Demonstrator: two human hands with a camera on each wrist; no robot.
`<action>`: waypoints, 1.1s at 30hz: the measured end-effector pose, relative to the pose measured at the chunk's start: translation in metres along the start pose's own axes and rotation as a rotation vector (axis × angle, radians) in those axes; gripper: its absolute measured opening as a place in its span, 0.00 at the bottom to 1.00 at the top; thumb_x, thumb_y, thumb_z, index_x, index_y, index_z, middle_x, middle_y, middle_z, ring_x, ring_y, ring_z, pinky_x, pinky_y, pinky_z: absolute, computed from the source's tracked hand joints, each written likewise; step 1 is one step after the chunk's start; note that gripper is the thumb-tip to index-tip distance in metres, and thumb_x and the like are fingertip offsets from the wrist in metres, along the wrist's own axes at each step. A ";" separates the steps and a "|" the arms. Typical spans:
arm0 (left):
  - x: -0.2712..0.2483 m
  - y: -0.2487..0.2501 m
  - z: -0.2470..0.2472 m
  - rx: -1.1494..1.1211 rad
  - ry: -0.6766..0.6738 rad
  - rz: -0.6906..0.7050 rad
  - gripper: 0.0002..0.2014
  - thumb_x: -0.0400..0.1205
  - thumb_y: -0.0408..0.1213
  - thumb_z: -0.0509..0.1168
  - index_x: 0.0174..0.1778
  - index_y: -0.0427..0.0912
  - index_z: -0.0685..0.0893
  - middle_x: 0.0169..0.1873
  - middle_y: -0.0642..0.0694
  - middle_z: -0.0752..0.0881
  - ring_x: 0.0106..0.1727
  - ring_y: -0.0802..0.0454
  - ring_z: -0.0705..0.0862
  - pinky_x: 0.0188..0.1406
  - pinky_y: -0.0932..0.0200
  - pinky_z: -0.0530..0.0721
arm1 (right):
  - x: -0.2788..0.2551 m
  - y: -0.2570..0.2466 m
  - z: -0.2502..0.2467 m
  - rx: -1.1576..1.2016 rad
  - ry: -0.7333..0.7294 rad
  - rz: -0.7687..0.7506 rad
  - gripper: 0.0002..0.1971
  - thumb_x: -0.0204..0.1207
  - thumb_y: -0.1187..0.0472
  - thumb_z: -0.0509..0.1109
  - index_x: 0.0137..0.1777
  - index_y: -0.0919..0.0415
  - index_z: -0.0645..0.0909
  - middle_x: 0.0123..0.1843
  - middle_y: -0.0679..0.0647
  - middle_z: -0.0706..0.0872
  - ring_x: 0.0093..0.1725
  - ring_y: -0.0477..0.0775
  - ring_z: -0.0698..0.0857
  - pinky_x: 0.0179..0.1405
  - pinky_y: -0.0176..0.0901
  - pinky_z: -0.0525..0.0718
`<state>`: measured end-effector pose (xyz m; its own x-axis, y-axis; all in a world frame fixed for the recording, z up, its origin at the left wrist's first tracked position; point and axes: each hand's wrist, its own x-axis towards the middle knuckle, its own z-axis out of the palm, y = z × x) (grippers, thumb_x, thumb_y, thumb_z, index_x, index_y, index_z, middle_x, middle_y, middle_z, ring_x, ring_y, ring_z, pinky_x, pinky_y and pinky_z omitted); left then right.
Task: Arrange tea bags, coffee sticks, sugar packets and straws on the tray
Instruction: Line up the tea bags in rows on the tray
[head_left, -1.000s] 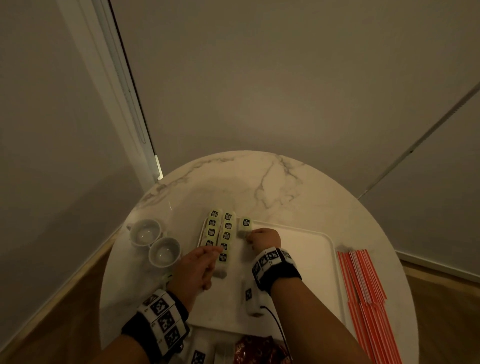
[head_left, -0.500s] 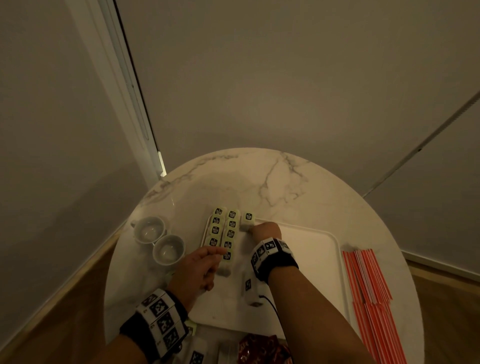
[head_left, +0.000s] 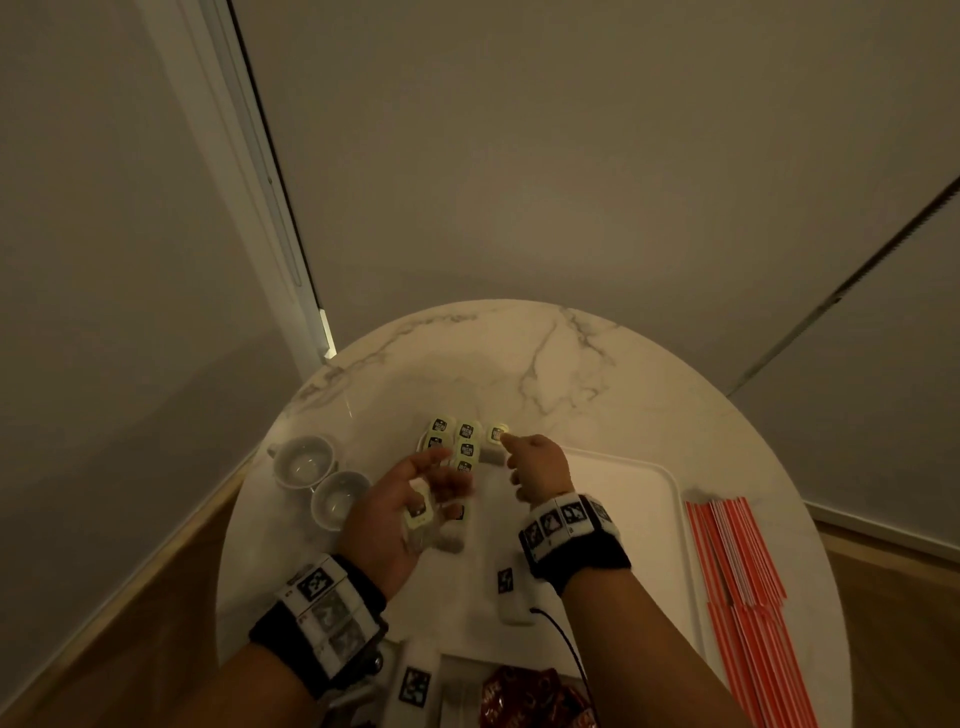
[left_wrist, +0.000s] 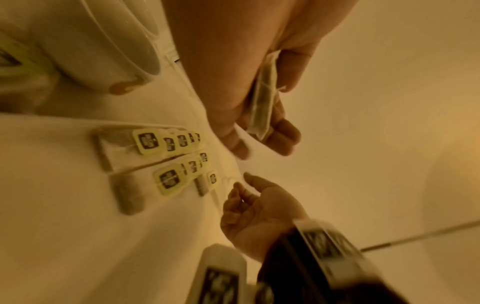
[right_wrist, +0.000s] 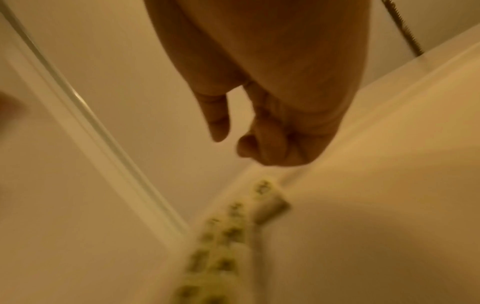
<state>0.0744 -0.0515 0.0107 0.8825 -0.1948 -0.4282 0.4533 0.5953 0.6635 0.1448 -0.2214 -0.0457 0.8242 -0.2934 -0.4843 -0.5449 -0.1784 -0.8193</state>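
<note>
Your left hand (head_left: 402, 512) pinches one tea bag (left_wrist: 262, 105) above the tray's (head_left: 631, 480) left side. Your right hand (head_left: 537, 470) hangs curled and holding nothing, near the far rows of tea bags (head_left: 460, 444).

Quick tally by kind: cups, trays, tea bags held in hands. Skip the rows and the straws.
cups: 2
tray: 1
tea bag held, in the left hand: 1
Total: 4
</note>
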 end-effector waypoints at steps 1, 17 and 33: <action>0.002 0.003 0.002 -0.062 -0.017 0.017 0.21 0.79 0.24 0.46 0.62 0.35 0.80 0.50 0.34 0.87 0.53 0.38 0.85 0.57 0.43 0.79 | -0.019 -0.006 0.000 0.101 -0.096 -0.035 0.12 0.79 0.54 0.69 0.46 0.65 0.82 0.35 0.55 0.81 0.30 0.52 0.77 0.26 0.42 0.73; -0.015 0.009 0.012 0.402 0.063 0.288 0.11 0.74 0.42 0.66 0.46 0.41 0.87 0.46 0.36 0.89 0.50 0.32 0.84 0.47 0.40 0.83 | -0.113 -0.019 -0.025 0.213 -0.452 -0.380 0.10 0.75 0.66 0.74 0.49 0.76 0.83 0.35 0.66 0.82 0.27 0.51 0.78 0.29 0.42 0.78; -0.047 0.005 0.025 0.512 -0.006 0.205 0.06 0.76 0.26 0.69 0.48 0.33 0.84 0.35 0.35 0.85 0.33 0.46 0.82 0.35 0.53 0.85 | -0.139 -0.012 -0.041 0.326 -0.257 -0.370 0.04 0.80 0.66 0.68 0.47 0.69 0.81 0.40 0.59 0.86 0.31 0.52 0.81 0.26 0.44 0.80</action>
<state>0.0382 -0.0590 0.0500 0.9591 -0.1206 -0.2562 0.2740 0.1666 0.9472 0.0305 -0.2168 0.0436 0.9848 -0.0204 -0.1724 -0.1701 0.0859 -0.9817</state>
